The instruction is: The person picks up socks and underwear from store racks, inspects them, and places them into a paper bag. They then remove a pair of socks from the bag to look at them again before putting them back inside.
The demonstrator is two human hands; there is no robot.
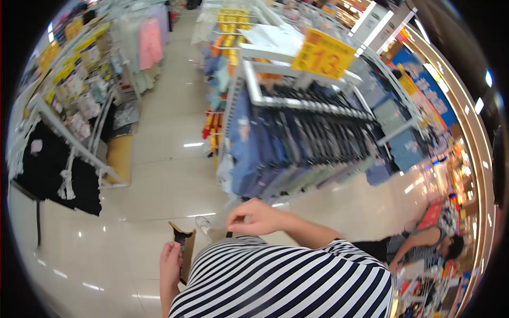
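Observation:
My left hand [170,259] is closed on the edge of an open brown cardboard box [187,255], low at my left side. Dark contents show through the box's open top, too small to name. In front of my striped shirt [297,281], my right hand [255,216] is raised with its thumb and fingers curled together. A small black thing [229,234] shows just below its fingertips; I cannot make out what it is. Right of the box, my light shoe [202,223] shows on the floor.
Ahead stands a rack of hanging clothes [302,138] under a yellow price sign [324,53]. A black garment [53,164] hangs on a left rack. A tiled aisle [164,116] runs between. Another person [419,246] is at the right, near piled goods.

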